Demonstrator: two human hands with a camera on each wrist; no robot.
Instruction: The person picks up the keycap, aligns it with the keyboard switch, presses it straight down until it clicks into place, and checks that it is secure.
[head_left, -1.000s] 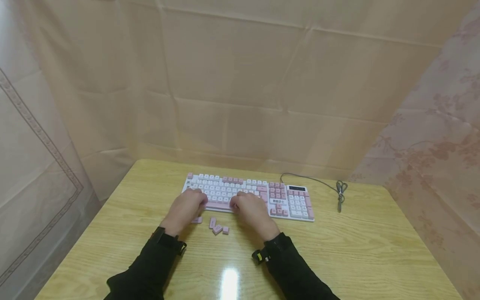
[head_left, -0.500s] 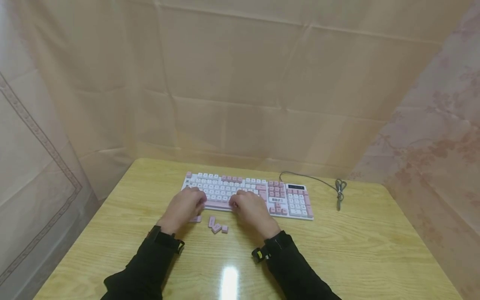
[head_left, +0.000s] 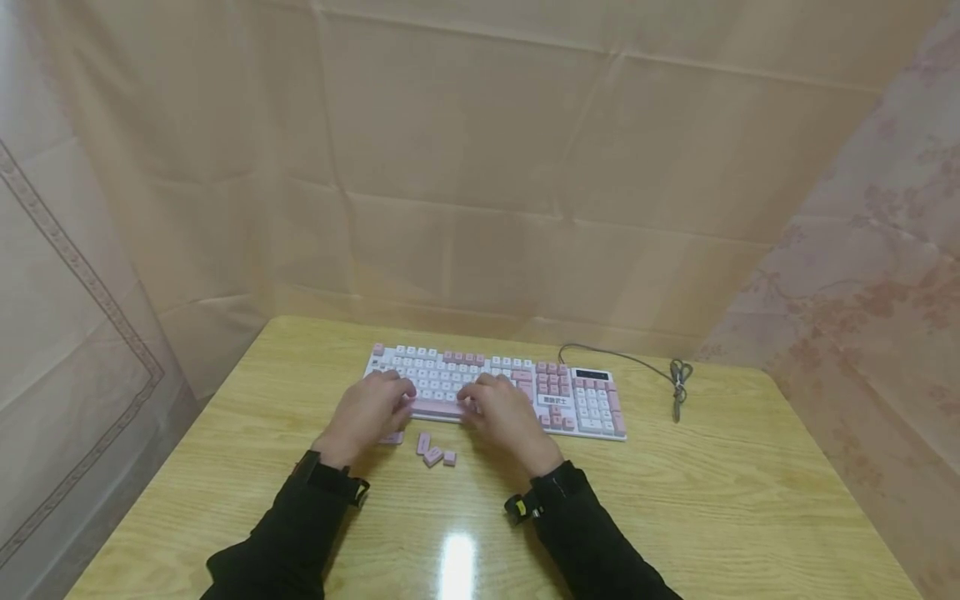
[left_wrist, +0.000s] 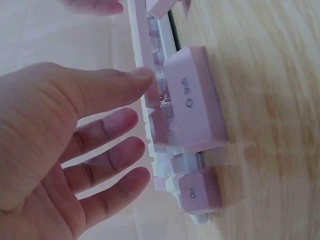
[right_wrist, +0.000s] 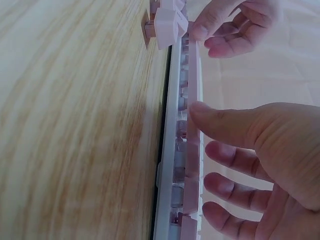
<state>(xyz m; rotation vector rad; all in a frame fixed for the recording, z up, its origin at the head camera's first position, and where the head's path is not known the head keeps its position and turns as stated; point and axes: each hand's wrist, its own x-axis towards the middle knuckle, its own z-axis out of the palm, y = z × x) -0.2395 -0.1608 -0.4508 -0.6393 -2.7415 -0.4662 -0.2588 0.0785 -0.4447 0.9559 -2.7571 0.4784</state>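
Note:
A white and pink keyboard (head_left: pixel 437 385) lies on the table, its long pink space bar (head_left: pixel 437 409) along the near edge. My left hand (head_left: pixel 367 414) is over the left part. In the left wrist view its thumb (left_wrist: pixel 112 87) rests on the space bar's end, the other fingers loosely bent and holding nothing. My right hand (head_left: pixel 506 417) is at the bar's other end, where its thumb (right_wrist: pixel 220 120) touches the bar in the right wrist view. Loose pink keycaps lie in front, among them a shift keycap (left_wrist: pixel 192 100) and a Ctrl keycap (left_wrist: pixel 200 192).
More loose pink keycaps (head_left: pixel 432 456) lie between the forearms on the wooden table (head_left: pixel 712 500). The keyboard's cable (head_left: pixel 626 358) runs right to a tied bundle (head_left: pixel 679 383). A beige cloth (head_left: pixel 480 167) hangs behind the table, with patterned cloth at the sides.
Over the last half second the right hand's fingers lift and spread a little above the keys. The left hand's fingers loosen slightly. Keyboard and keycaps stay in place.

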